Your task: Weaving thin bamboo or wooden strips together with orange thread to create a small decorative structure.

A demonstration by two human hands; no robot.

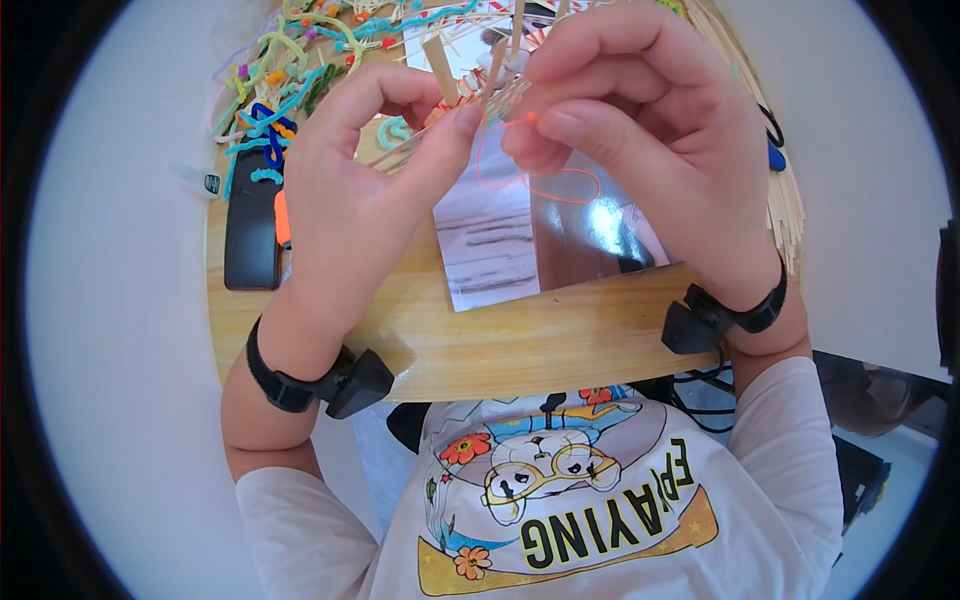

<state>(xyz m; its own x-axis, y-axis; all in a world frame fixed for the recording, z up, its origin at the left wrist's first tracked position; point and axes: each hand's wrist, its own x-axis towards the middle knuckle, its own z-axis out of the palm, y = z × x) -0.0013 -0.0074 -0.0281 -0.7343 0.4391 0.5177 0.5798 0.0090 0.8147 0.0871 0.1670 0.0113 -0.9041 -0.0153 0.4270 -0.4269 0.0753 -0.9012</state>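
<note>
My left hand [360, 190] pinches a small craft of thin wooden sticks [441, 70] between thumb and fingers, above the tabletop. Orange thread is wound around parts of it, and whitish pieces sit among the upright sticks. Close on its right, my right hand [650, 130] is closed, thumb against the curled fingers, on an orange thread [575, 202]. That thread hangs below the fingertips in a loose loop. My fingers cover much of the craft, so its full shape is hidden.
A glossy printed sheet [488, 255] lies under my hands on the wooden table [540, 335]. Tangled coloured pipe cleaners [290, 60] cover the far left, above a black phone [250, 235]. A small bottle [205, 183] stands left; thin wooden sticks [787, 215] line the right edge.
</note>
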